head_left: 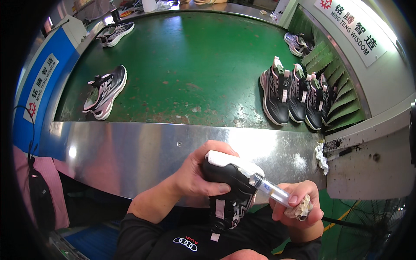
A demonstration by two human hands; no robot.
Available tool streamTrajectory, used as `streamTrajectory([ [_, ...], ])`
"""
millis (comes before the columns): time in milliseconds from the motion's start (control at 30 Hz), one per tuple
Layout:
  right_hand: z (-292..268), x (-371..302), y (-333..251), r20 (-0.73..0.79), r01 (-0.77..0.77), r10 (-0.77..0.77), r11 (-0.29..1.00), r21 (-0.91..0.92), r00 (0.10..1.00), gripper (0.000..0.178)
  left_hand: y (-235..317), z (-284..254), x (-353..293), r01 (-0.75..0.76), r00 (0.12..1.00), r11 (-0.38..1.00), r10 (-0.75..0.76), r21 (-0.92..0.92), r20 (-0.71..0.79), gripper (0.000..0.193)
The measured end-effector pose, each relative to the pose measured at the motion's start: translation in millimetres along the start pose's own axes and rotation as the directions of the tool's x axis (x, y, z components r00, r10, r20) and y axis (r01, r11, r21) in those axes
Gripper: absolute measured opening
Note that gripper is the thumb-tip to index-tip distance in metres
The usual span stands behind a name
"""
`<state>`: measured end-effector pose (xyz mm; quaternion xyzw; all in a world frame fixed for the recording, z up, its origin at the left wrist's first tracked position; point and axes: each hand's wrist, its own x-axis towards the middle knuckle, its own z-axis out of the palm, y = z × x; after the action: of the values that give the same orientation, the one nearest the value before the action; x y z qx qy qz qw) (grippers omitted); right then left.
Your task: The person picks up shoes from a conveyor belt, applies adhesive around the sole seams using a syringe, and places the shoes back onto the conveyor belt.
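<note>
Left hand (195, 175) grips the black shoe (226, 175) before the chest, right hand (305, 190) clasps a syringe (275, 193) and crumpled wad (299, 210); nozzle should track the sole (223, 159) edge steadily, under light pressure

Left hand (193, 174) gripping black shoe (229, 178), right hand (309, 193) holding syringe (274, 192), green belt (190, 60)

A green conveyor belt (195, 56) — scuffed and blotched along its near edge — spreads across 12 o'clock. At 10 o'clock stands a blue-and-white machine housing (65, 47); at 2, a green strip curtain (321, 57) (its flaps splayed). Crumpled white tissue (321, 158) sits past 3, a dark wire-guard fan (368, 229) at 4, pink cloth (54, 190) at 8.
</note>
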<state>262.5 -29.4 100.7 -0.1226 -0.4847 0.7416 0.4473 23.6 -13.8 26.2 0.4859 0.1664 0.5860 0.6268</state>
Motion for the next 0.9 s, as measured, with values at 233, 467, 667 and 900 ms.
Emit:
streamTrajectory([
  [233, 0, 3, -2, 0.020, 0.012, -0.009, 0.979, -0.202, 1.000, 0.047, -1, -7, -1, 0.003, 1.000, 0.999, -0.002, 0.049, -0.025, 0.060],
  [467, -6, -12, 6, -0.033, -0.006, 0.000, 0.986, -0.165, 0.999, 0.045, 0, -10, -3, 0.049, 0.997, 0.999, -0.049, -0.014, -0.051, 0.064],
  [667, -19, -28, 17, -0.066, -0.001, -0.001, 0.999, -0.037, 0.998, 0.051, -1, -15, -1, 0.092, 0.978, 0.996, -0.091, -0.004, -0.186, 0.066],
  [900, -33, -40, 34, -0.052, 0.011, -0.013, 1.000, -0.029, 0.999, 0.050, -3, -19, 3, 0.145, 0.948, 0.988, -0.152, -0.044, -0.279, 0.070],
])
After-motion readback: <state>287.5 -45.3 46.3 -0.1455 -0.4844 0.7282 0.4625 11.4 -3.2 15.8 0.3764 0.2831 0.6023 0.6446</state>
